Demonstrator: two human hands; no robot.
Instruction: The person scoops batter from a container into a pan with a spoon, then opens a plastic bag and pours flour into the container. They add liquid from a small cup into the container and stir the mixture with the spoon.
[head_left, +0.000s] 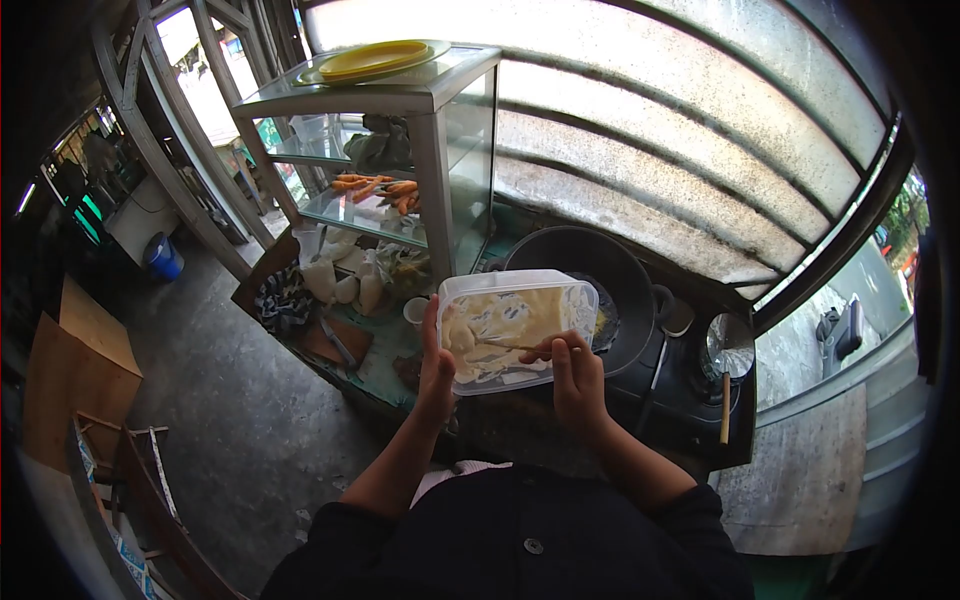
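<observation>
My left hand [435, 365] grips the left side of a clear plastic container [520, 384], its fingers along the outer wall. Pale, thick batter [505, 315] coats the container's inside, and the tub is tilted toward me. In my right hand [575, 375], at the container's right front, is a thin spoon-like utensil [500, 345]; its far end lies in the batter and its shape is hidden. Behind and to the right of the container sits a large dark wok [625, 290], partly covered by it, with some dark liquid and a pale bit inside.
A glass display case [465, 170] with orange fried food [380, 188] stands at back left, yellow plates [375, 60] on top. A knife [338, 343] lies on a cutting board [325, 345]. Right of the wok are a long metal tool [660, 365] and a wooden-handled strainer [726, 400].
</observation>
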